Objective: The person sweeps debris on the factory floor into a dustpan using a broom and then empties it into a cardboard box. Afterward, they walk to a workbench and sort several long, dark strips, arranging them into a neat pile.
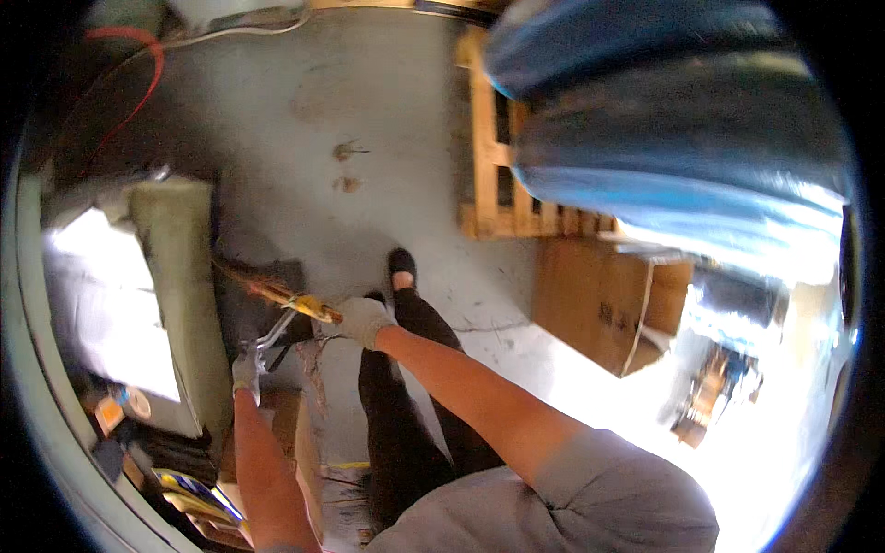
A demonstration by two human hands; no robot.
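My right hand [366,323], in a pale work glove, is closed round the near end of a long orange-brown stick-like piece with a yellow band [304,304]. This piece slants away to the upper left over a dark surface. Lower and to the left, my left hand [246,369], also gloved, is closed at the end of a pale grey, curved metal-looking handle [277,334]. The handle's upper end meets the yellow band. Blur hides the exact kind of both things, and whether they are joined.
A green-grey padded block [175,276] stands left of my hands. Below is an open cardboard box [286,429]. Right of my legs sits a large carton [590,300], near a wooden pallet [484,138] and big blue wrapped bundles [664,111]. A red hose [152,69] loops at the far left.
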